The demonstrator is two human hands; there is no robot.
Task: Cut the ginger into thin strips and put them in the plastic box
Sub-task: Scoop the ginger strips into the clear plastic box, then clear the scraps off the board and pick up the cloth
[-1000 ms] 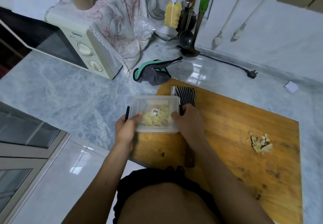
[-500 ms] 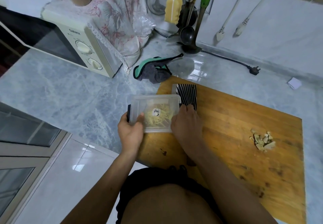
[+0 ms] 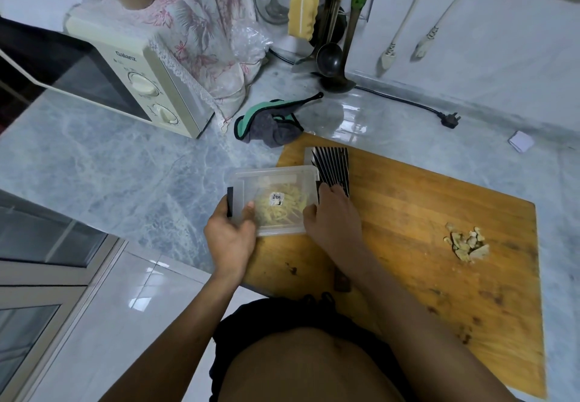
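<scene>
Closing stage of the ginger task, with positions given relative to the wooden cutting board (image 3: 439, 213). The plastic box (image 3: 273, 197) sits at the board's near-left corner, partly overhanging the marble counter (image 3: 110, 166); its clear lid appears to be on, and the pale ginger strips (image 3: 282, 210) show through it. The left hand (image 3: 230, 238) grips the box's left end, thumb on top beside the dark clasp (image 3: 230, 202), probably to steady it. The right hand (image 3: 332, 216) rests against the box's right end, fingers bent over that edge; whether they clasp the lid or only press it cannot be told. Just beyond this hand, toward the board's far-left edge, lies a ribbed multi-blade cutter (image 3: 332, 166), set aside. A small heap of ginger trimmings (image 3: 467, 243) remains near the board's right side, well apart from the box, probably discarded. Judged nearly complete.
</scene>
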